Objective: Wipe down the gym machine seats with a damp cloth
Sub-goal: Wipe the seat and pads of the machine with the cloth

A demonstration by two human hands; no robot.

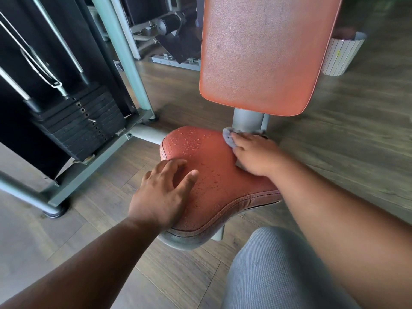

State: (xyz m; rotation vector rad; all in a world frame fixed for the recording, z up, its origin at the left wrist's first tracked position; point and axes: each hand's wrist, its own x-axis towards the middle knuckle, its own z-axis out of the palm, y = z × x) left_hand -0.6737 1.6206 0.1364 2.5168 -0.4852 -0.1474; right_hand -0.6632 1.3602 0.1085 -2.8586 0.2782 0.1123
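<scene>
A red padded gym seat (pixel 209 166) sits in the middle of the view, beaded with water drops. Its red backrest (pixel 265 54) stands upright behind it on a grey post (pixel 247 121). My right hand (pixel 256 155) presses a grey cloth (pixel 229 137) flat onto the seat's far right part, next to the post; most of the cloth is hidden under the hand. My left hand (pixel 165 190) rests on the seat's near left edge with fingers spread and relaxed, holding nothing.
A black weight stack (pixel 80 121) in a grey-green frame (pixel 124 52) stands at the left. A white ribbed bin (pixel 341 54) stands on the wooden floor at the right, behind the backrest. My knee in grey cloth (pixel 278 270) is at the bottom.
</scene>
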